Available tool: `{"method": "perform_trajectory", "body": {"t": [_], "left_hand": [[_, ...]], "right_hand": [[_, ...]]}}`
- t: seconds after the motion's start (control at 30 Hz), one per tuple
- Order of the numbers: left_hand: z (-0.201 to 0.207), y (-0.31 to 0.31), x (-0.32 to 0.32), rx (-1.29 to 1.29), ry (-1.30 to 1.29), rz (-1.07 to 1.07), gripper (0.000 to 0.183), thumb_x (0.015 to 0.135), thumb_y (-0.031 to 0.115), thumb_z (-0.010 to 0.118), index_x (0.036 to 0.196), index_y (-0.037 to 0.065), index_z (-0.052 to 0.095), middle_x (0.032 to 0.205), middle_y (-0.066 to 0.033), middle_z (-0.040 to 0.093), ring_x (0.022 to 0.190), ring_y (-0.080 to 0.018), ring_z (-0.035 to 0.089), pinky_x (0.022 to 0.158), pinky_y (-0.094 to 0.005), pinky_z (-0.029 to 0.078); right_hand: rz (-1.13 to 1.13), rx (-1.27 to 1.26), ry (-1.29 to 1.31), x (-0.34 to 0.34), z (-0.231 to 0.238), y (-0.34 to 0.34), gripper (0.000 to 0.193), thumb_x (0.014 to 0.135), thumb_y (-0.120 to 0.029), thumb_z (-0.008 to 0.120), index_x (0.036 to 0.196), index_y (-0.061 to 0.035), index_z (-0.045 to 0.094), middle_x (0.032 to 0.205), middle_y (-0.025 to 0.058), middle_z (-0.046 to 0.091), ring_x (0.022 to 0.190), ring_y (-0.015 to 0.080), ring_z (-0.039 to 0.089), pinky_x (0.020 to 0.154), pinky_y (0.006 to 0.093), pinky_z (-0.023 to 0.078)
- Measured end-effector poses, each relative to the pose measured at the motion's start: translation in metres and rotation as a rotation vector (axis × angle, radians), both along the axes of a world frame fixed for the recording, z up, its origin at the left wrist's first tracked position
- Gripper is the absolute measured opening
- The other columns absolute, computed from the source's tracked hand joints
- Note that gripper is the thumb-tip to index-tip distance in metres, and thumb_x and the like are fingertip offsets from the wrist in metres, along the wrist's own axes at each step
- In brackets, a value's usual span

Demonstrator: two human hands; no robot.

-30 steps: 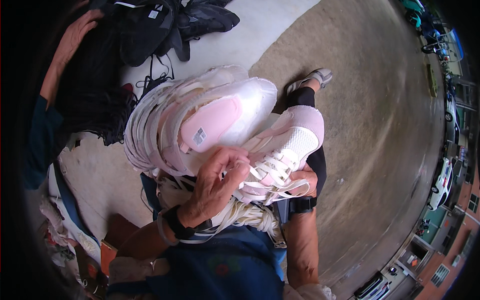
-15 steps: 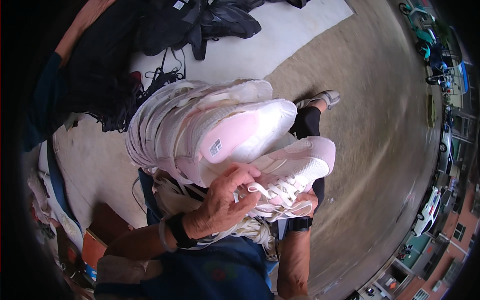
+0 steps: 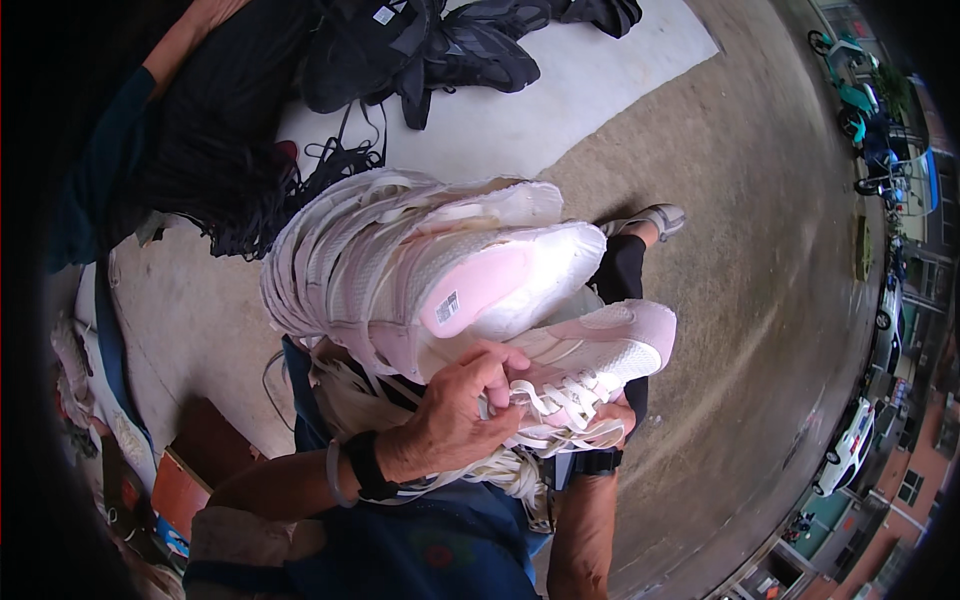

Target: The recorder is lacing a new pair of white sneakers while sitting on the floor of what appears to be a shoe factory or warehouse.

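A pink and white shoe upper [image 3: 590,345] lies across my lap, its white shoelace [image 3: 565,400] threaded through the eyelets. My left hand [image 3: 465,405] is closed, with thumb and forefinger pinching at the lace near the upper's ankle end. My right hand [image 3: 620,415] grips the laced side, and part of it is hidden behind the upper and the laces. Against the far side of this piece leans a stack of similar pink and white uppers [image 3: 350,260], nested together. In the front one a pink insole area with a small white label is visible.
Black shoe uppers [image 3: 470,55] and dangling black laces lie on a white sheet [image 3: 580,90]. Another person's arm [image 3: 185,45] reaches in at upper left. A bundle of white laces [image 3: 510,480] rests on my lap. A brown box [image 3: 190,490] is at lower left; parked vehicles stand far right.
The whole view has shifted slightly, so things sit a little lower and to the right. Both hands keep their places on the upper and its lace.
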State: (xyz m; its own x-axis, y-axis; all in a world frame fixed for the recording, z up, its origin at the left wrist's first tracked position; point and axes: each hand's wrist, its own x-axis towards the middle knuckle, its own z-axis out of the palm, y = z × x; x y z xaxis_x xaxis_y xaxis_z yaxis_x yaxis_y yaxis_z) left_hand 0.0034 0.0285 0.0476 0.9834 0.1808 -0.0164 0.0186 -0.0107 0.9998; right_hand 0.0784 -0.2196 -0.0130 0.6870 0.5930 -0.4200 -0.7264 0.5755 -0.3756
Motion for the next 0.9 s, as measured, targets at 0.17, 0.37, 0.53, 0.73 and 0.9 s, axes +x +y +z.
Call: {"method": "perform_trajectory", "body": {"t": [0.17, 0.37, 0.53, 0.73, 0.9], "left_hand": [[0.008, 0.005, -0.005, 0.058, -0.051, -0.069, 0.028, 0.072, -0.005, 0.072, 0.080, 0.005, 0.048, 0.115, -0.0174, 0.059, 0.113, -0.0333, 0.060, 0.093, -0.0377, 0.050], [0.015, 0.002, -0.017, 0.100, -0.004, -0.019, 0.028, 0.076, -0.003, 0.072, 0.088, 0.003, 0.048, 0.115, -0.0176, 0.057, 0.107, -0.0334, 0.061, 0.094, -0.0378, 0.048], [0.018, 0.007, -0.015, 0.093, 0.019, 0.053, 0.036, 0.076, -0.004, 0.072, 0.103, 0.002, 0.048, 0.116, -0.0177, 0.055, 0.106, -0.0306, 0.059, 0.093, -0.0374, 0.047], [0.017, 0.008, -0.010, 0.084, -0.012, 0.060, 0.052, 0.079, -0.004, 0.070, 0.125, 0.000, 0.046, 0.116, -0.0174, 0.054, 0.108, -0.0282, 0.057, 0.094, -0.0356, 0.046], [0.019, 0.009, -0.011, 0.120, 0.023, 0.018, 0.051, 0.084, -0.004, 0.065, 0.131, -0.002, 0.043, 0.115, -0.0156, 0.056, 0.106, -0.0245, 0.059, 0.095, -0.0348, 0.047]], "right_hand": [[-0.082, -0.006, -0.012, -0.006, 0.004, 0.011, 0.072, 0.060, 0.002, 0.056, 0.131, 0.0119, 0.047, 0.123, 0.0278, 0.060, 0.109, 0.0415, 0.062, 0.099, 0.0473, 0.048], [-0.057, -0.024, -0.110, -0.006, -0.020, -0.007, 0.077, 0.060, 0.000, 0.058, 0.135, 0.0113, 0.044, 0.126, 0.0262, 0.059, 0.110, 0.0386, 0.062, 0.099, 0.0452, 0.047], [0.006, -0.028, -0.193, -0.001, -0.025, -0.021, 0.084, 0.060, -0.002, 0.059, 0.140, 0.0102, 0.038, 0.131, 0.0254, 0.055, 0.115, 0.0384, 0.059, 0.101, 0.0436, 0.046], [-0.084, -0.234, -0.066, -0.001, -0.009, -0.009, 0.083, 0.057, -0.015, 0.063, 0.132, 0.0117, 0.041, 0.116, 0.0289, 0.060, 0.100, 0.0427, 0.065, 0.096, 0.0512, 0.053], [-0.003, 0.092, -0.067, 0.004, -0.004, 0.005, 0.079, 0.069, -0.002, 0.061, 0.142, 0.0087, 0.033, 0.134, 0.0286, 0.052, 0.123, 0.0442, 0.053, 0.108, 0.0563, 0.039]]}}
